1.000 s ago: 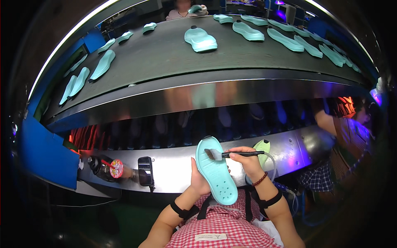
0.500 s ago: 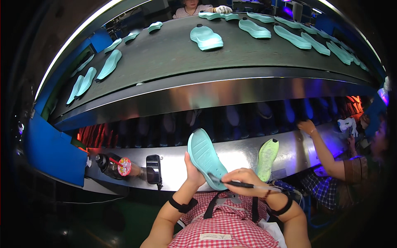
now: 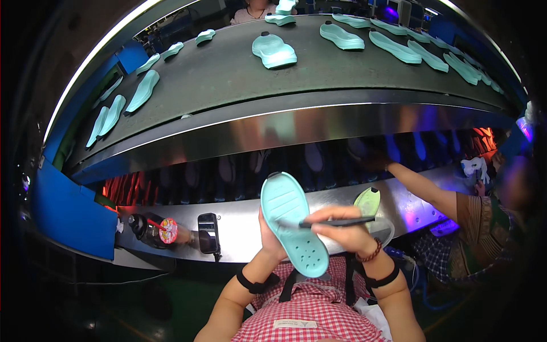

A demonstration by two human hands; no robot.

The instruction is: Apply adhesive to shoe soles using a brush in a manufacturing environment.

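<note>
My left hand (image 3: 270, 238) grips the left edge of a turquoise shoe sole (image 3: 286, 196), held tilted over the metal ledge in front of my apron. The sole has a black patch at its top end and small holes toward its lower end. In my right hand (image 3: 348, 232) is a black-handled brush (image 3: 359, 221), pinched between thumb and fingers. The bristles are at the middle of the sole's face, slightly blurred, with a thin clear tube trailing by my wrist. Just beyond this hand, a green sole (image 3: 367, 199) lies on the ledge, partly hidden.
Several turquoise soles (image 3: 274, 51) lie on the dark conveyor belt (image 3: 199, 80). A phone (image 3: 208, 232) and a drink cup (image 3: 168, 231) sit on the steel ledge (image 3: 239, 219). From the right, a co-worker's arm (image 3: 424, 188) reaches into the dark lower rack, which holds more soles.
The brush has moved from the sole's lower end up to its middle, and the sole has shifted slightly downward. The co-worker's arm has reached further left. Across the belt, a sole has been raised.
</note>
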